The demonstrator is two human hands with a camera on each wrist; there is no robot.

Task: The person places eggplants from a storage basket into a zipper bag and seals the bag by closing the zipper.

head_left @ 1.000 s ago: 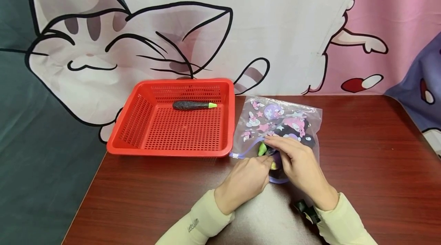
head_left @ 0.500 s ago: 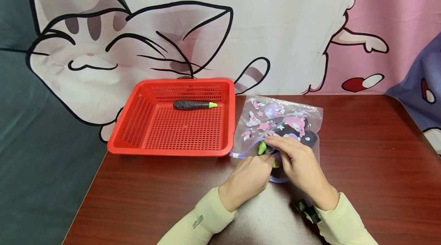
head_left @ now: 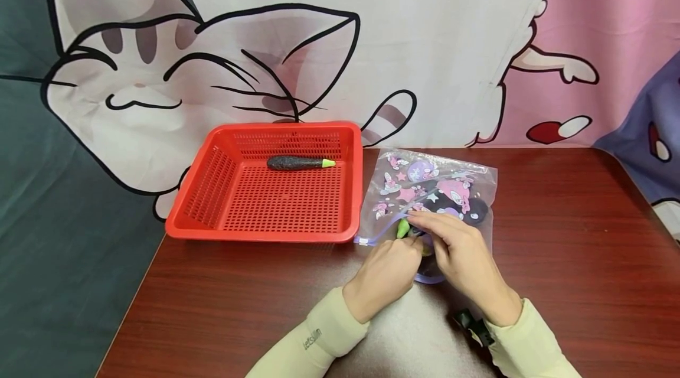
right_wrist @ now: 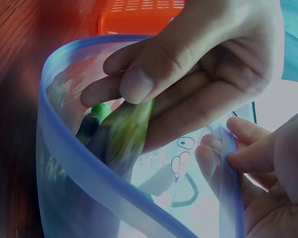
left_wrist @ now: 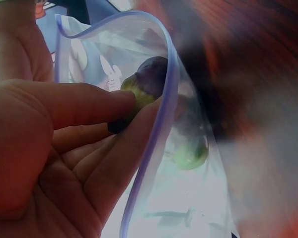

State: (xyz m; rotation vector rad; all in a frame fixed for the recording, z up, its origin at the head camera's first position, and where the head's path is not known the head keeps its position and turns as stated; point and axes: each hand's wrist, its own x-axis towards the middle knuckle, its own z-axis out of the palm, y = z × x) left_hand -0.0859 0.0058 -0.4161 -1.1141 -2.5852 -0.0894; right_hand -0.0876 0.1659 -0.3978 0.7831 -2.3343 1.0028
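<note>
A clear zip bag (head_left: 395,189) with a purple rim and pink and purple cartoon prints lies on the table. My left hand (head_left: 385,271) reaches in at its mouth. In both wrist views its thumb and fingers pinch the yellow-green end of a dark purple, eggplant-like piece (right_wrist: 126,134). My right hand (head_left: 464,257) lies over the bag and, in the right wrist view, holds the rim between thumb and fingers. Beside the left fingers shows a bright green tip (head_left: 403,228). Through the plastic, another dark piece with a pale green end (left_wrist: 191,154) is visible.
Left of the bag stands a red perforated basket (head_left: 265,234), with one long dark piece with a light green tip (head_left: 294,162) inside. The bag's white slider (head_left: 363,241) lies near the basket's front right corner. A cartoon cloth (head_left: 451,59) hangs behind the table.
My left hand and forearm have shifted slightly right, and the fingers now hide more of the pieces in the bag. The right hand has stayed in place.
</note>
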